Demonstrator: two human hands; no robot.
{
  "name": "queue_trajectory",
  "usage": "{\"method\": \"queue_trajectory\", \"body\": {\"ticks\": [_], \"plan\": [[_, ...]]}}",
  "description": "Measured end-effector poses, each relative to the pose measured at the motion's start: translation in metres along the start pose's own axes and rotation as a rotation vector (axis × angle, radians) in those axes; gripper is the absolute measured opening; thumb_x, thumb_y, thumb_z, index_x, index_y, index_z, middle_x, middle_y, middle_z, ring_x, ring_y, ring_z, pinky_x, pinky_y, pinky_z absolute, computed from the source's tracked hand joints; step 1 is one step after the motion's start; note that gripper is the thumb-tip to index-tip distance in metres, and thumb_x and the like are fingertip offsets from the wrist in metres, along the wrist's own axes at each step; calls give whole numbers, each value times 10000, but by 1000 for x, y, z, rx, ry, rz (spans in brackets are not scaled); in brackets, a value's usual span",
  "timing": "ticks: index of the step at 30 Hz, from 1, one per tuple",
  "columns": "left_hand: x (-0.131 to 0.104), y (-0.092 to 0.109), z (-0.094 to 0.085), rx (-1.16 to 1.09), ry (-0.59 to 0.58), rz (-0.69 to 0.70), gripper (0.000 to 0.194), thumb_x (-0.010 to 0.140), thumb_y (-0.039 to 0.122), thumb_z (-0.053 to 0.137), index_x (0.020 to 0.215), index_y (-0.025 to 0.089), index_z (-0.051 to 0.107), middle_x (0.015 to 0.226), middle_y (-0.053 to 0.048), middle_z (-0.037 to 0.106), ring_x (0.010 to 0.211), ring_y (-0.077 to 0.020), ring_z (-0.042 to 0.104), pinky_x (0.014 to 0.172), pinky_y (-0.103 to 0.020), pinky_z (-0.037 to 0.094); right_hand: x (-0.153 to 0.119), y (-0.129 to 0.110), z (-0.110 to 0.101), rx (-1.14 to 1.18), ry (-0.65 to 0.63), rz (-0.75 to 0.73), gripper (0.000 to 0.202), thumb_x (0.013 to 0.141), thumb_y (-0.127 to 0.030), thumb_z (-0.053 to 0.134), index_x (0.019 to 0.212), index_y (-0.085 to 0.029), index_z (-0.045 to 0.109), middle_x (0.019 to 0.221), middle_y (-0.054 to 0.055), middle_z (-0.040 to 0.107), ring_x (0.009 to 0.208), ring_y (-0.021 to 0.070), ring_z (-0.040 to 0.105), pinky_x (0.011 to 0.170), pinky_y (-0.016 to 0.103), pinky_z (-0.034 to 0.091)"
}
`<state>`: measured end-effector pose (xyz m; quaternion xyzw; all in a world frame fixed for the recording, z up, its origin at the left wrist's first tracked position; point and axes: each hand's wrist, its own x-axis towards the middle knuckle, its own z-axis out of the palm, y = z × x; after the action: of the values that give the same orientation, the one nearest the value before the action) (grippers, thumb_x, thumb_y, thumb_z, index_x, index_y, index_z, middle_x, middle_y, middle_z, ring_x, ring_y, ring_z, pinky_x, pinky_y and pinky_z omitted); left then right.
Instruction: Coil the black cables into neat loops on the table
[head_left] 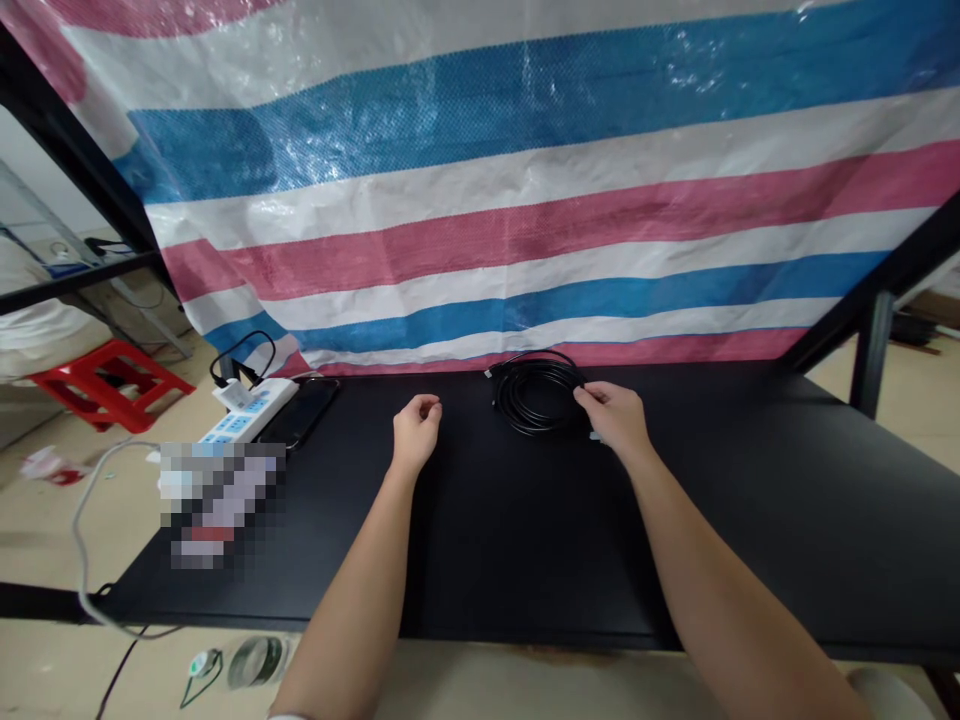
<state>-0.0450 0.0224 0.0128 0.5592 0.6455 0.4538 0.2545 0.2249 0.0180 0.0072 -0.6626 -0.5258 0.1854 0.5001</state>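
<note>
Coiled black cable [517, 408]: gathered in a round bundle of several loops, lying near the far edge of the table [510, 530], close to the right hand [619, 418].
Right grip: thumb and forefinger pinched on the coil's right edge.
Left grip: fingers of the left hand [416, 435] curled inward with nothing visible in them; the hand is left of the coil and apart from it.
Cable ends: a metal plug [489, 373] juts from the coil's upper left; a pale end piece [596, 436] shows just below the right hand, too small to identify.
Sound handling: probably a light pinch taking neighbouring strands together, with the left hand steadying the opposite side; loops could otherwise slide across one another, and loose ends could snag between them.
Left edge of table: power strip [244, 420] beside a dark phone [304, 412], both well apart from the coil.
</note>
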Motion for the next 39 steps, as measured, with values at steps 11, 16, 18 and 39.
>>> {"method": "queue_trajectory", "body": {"ticks": [11, 16, 18, 39], "plan": [[-20, -4, 31, 99, -69, 355, 535, 763, 370, 625, 1260, 199, 522, 1297, -132, 561, 1236, -255, 493, 983, -403, 441, -3, -6, -3, 560, -195, -9, 295, 501, -454, 728, 652, -204, 692, 563, -20, 551, 500, 105, 416, 470, 264, 336], [-25, 6, 32, 59, -112, 307, 231, 840, 303, 514, 1001, 186, 631, 947, -91, 686, 924, -212, 642, 859, -346, 489, -7, -14, -6, 632, -300, -58, 286, 478, -436, 788, 611, -205, 686, 614, 3, 592, 509, 104, 443, 452, 261, 357], [-25, 10, 31, 2, -121, 235, 168, 849, 273, 479, 858, 189, 624, 769, -51, 665, 771, -181, 641, 770, -309, 492, -7, -13, -7, 660, -286, -50, 314, 497, -471, 777, 643, -208, 685, 622, 10, 592, 495, 102, 428, 432, 260, 342], [2, 15, -5, -937, 215, -592, 364, 794, 432, 569, 594, 200, 370, 404, 117, 244, 287, -28, 204, 327, -151, 134, 7, 5, -4, -5, 280, 207, 66, 658, -220, 591, 600, -223, 558, 551, 4, 582, 638, 204, 607, 625, 320, 449]]}}
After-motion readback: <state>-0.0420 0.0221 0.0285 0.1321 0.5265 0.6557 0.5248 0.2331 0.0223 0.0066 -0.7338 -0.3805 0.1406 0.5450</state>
